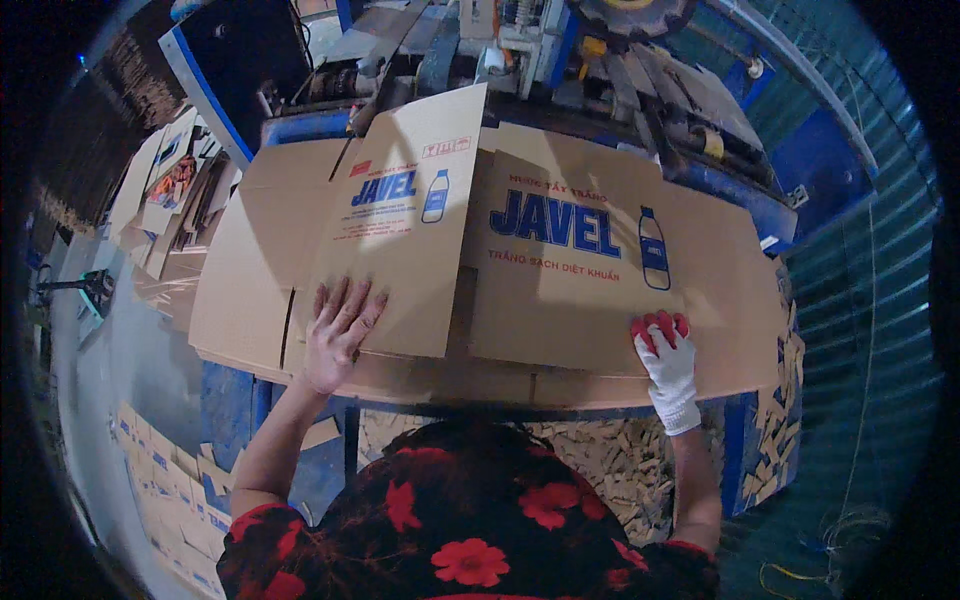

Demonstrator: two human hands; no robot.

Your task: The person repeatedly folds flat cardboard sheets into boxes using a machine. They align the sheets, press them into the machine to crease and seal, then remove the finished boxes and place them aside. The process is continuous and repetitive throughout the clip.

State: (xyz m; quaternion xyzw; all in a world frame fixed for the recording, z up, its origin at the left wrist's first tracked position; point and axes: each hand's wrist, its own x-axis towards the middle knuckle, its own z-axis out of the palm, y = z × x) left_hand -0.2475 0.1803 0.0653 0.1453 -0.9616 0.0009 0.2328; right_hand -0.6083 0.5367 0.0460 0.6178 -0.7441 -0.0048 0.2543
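Observation:
A large flat cardboard box blank (570,310), brown with blue and red print and a bottle drawing, lies across the machine's bed in front of me. Its left printed panel (400,270) stands partly lifted, the far corner tilted up. My left hand (342,330), bare, rests on this panel near its lower left, fingers spread and extended. On the right part of the cardboard lies my right hand (666,362), in a white glove with red-coated fingertips. Its fingers point away from me, slightly bent and apart, with nothing gripped between them. More cardboard layers show under the near edge.
Beyond the cardboard stands a machine with belts and rollers (440,70) and blue side frames (800,190). Cardboard scraps (600,460) heap below the near edge. Stacked cardboard (170,200) and a pallet-jack-like tool (95,290) are at left; a corrugated green wall (860,330) is at right.

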